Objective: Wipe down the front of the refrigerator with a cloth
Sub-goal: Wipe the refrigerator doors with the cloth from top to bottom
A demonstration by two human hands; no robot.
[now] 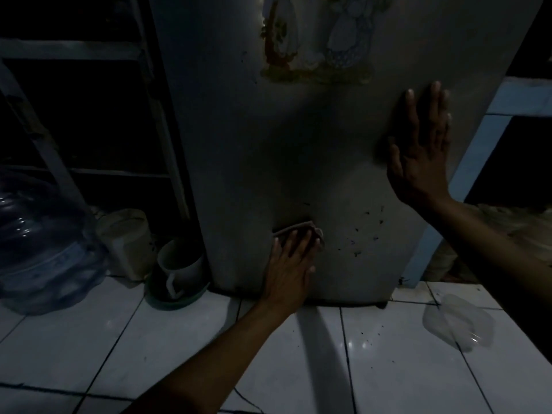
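The white refrigerator door [254, 138] fills the middle of the dim view, with a faded sticker [316, 40] near its top and dark specks [367, 231] low on the right. My left hand [291, 264] presses a small cloth [295, 228] flat against the door's lower part with straight fingers. Only the cloth's upper edge shows past the fingertips. My right hand [424, 150] lies flat on the door near its right edge, fingers spread and pointing up.
A large clear water jug [38, 243] stands at the left. Beside it are a pale canister [125, 240] and a mug in a green bowl [179, 273]. A dark shelf frame [74, 115] rises behind. A puddle [457, 321] lies on the white floor tiles at the right.
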